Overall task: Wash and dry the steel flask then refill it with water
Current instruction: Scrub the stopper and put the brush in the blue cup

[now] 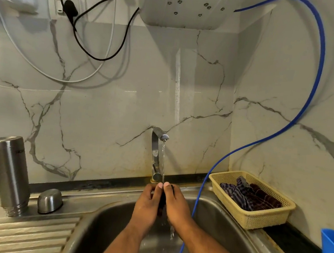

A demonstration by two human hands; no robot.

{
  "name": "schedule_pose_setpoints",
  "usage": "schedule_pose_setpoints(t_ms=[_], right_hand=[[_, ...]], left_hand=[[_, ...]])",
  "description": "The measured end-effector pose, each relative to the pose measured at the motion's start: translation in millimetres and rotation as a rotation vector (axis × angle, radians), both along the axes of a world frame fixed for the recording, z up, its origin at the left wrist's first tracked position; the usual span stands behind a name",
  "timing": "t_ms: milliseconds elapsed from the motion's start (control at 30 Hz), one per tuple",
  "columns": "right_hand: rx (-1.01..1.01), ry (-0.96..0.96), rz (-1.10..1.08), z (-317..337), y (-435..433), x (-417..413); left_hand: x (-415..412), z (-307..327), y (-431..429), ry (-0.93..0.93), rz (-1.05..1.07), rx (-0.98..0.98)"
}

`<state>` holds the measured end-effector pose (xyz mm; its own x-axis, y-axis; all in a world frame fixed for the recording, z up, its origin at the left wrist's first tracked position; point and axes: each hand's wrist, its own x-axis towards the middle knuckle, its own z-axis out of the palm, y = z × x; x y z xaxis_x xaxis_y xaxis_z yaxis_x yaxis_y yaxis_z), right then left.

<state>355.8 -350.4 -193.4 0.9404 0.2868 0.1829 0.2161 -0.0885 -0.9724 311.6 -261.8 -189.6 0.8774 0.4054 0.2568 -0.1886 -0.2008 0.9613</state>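
Both forearms come in from 6 o'clock over the sink (102, 221). The left hand (148, 202) and right hand (176, 205) meet under the tap (156, 145). Each has its fingers curled round one small dark part (162, 201), thumbs pinched together on top. The stream (163, 162) runs onto it. It's probably the flask's stopper, but it's too hidden to confirm.

The steel flask (8, 171) is well apart from the hands, at their 9 o'clock. It stands mouth-down on the drainboard (24, 233), threaded neck at the bottom. A steel cap (50, 201) sits dome-up just beside it at its 3 o'clock; I can't tell whether they touch.

Handling, my read:
- The flask has a rigid brushed-steel wall that won't dent under a firm grip. Empty it's likely moderately light; refilled, clearly heavier.
- It's slick if wet, and the hands are wet.
- Take it mid-body with a full wrap, not at the threads.
- It's tall on a narrow neck over a ribbed surface, so it's tippy. Lift it straight up.
- The dark part is small and slippery, so keep two hands on it over the basin.

A basket (254, 219) holding cloths (250, 194) is at 3 o'clock of the hands, handy for drying. A blue hose (315, 78) drops into the sink just right of the right forearm and could snag.
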Motion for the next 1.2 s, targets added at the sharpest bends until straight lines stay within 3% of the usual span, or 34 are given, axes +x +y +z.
schedule_pose_setpoints(t_ms=[267,500,600,700,800,1200], right_hand=[[-0.089,0.23,-0.104,0,-1,7],[-0.105,0.459,0.011,-8,-14,9],[-0.138,0.367,0.069,-10,-11,8],[-0.126,0.157,0.084,-10,2,5],[-0.112,0.076,0.071,-9,8,2],[0.101,0.251,0.041,-3,2,2]], left_hand=[[0,-4,6,0.022,-0.026,0.353],[0,-11,19,-0.01,-0.083,0.439],[-1,-15,24,0.04,-0.123,0.32],[-2,-15,26,0.027,-0.021,0.226],[-1,-14,27,0.03,0.051,0.137],[-1,-6,24,-0.112,0.129,0.462]])
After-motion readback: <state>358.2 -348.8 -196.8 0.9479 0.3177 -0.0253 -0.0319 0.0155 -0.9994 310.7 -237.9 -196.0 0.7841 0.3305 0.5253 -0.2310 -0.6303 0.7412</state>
